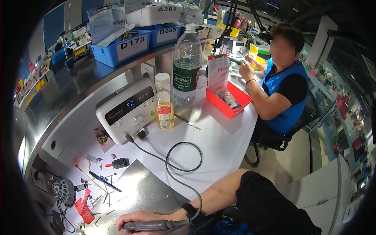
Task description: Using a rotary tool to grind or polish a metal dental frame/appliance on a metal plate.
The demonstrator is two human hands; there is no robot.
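Right hand: the right hand [137,217] at the lower middle of the frame is closed around a grey pen-shaped rotary handpiece [150,225], lying nearly flat over the brushed metal work plate [141,192].
Left hand: not in the picture, so its state cannot be told.
Cord: a dark cable [182,156] loops across the white table [219,145] from the handpiece, past the wrist, to the white control box with a blue digit display [125,109]. A snag looks likely if the arm swings, since the loop lies right beside the forearm.
Bottles: a small plastic bottle of yellow liquid [164,105] and a tall clear water bottle with a green label [185,66] stand just beside the box; a pulled cord could tip the small one.
Loose bits: thin metal pins and a black pen [103,181] lie at the plate's left edge, near the handpiece tip; they could be swept off.
Neighbour: a person in a blue vest [284,86] works at the upper right, well apart.
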